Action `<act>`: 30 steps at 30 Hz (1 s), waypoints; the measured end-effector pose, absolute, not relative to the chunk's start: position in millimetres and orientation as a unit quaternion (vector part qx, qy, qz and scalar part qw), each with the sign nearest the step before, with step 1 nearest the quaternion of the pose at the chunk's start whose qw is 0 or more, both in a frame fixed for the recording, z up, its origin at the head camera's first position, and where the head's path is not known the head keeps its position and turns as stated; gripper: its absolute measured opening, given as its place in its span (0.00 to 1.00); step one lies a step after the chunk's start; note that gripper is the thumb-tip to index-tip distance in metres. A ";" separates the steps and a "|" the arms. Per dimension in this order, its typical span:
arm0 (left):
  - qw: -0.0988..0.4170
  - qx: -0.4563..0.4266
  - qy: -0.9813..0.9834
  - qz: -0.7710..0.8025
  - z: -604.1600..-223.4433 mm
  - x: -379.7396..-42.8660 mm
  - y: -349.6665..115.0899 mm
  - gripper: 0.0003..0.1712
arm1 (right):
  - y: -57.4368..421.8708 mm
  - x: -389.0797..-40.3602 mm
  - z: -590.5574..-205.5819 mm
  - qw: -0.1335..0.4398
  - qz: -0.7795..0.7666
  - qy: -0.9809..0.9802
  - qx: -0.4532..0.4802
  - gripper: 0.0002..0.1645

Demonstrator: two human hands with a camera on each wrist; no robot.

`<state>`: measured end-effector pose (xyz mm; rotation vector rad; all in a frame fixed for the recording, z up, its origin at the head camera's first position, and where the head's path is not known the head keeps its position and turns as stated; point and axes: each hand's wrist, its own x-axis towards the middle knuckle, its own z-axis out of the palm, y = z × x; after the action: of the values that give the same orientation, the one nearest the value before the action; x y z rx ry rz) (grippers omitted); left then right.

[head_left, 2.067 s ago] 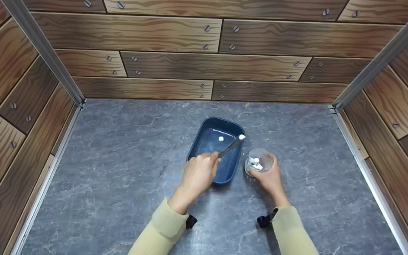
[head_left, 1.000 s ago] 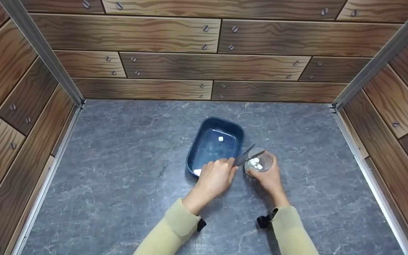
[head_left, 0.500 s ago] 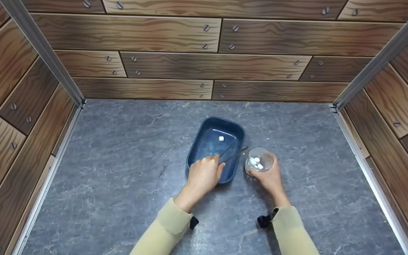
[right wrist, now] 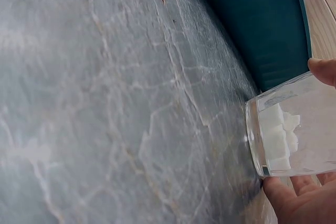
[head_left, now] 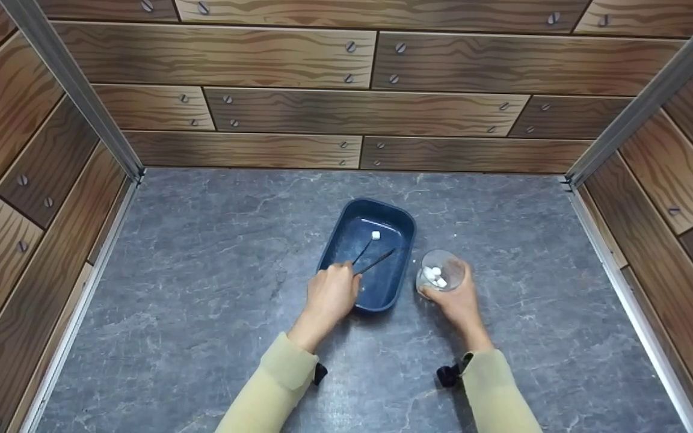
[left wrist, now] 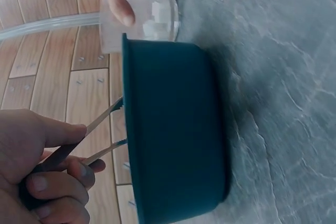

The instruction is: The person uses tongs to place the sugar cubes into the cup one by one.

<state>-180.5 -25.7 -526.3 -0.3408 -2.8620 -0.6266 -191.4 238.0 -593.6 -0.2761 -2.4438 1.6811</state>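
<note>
My left hand (head_left: 331,294) grips a pair of dark tongs (head_left: 376,261) over the blue rectangular tray (head_left: 382,297). The tongs' arms (left wrist: 65,152) stand spread, with nothing between the tips. In the head view, one tip reaches right to a white cube (head_left: 376,235) near the tray's far end; the tray wall hides the tips in the left wrist view. To the right of the tray, my right hand (head_left: 464,307) holds a clear glass (head_left: 452,269), fingers and thumb around its sides. Several white cubes (right wrist: 276,137) lie at its bottom.
The tray and glass stand close together on a grey marbled surface (head_left: 214,270). Wood-patterned panels (head_left: 298,108) wall the back and both sides, with metal strips (head_left: 629,132) at the corners. Black wrist cameras (head_left: 447,376) sit at the cuffs.
The tongs carried a white cube toward the glass, then stood spread and empty over it. My left hand has since swung back left over the tray. My right hand keeps the glass in place.
</note>
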 end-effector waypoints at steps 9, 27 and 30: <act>0.086 -0.105 -0.970 -0.201 -535.5 -192.1 -27.4 0.13 | 238.1 -191.6 -593.5 0.086 0.568 -0.814 -0.085 0.55; 0.058 -0.087 -0.980 -0.172 -541.2 -212.3 -16.8 0.14 | 239.0 -192.3 -593.7 0.073 0.552 -0.825 -0.096 0.57; 0.055 -0.086 -0.981 -0.167 -542.2 -214.2 -15.1 0.12 | 238.9 -192.1 -593.9 0.077 0.557 -0.822 -0.094 0.56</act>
<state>-214.2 -15.1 -542.2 -0.2614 -2.9766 -0.5068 -192.1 238.9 -593.9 -0.2817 -2.4629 1.6687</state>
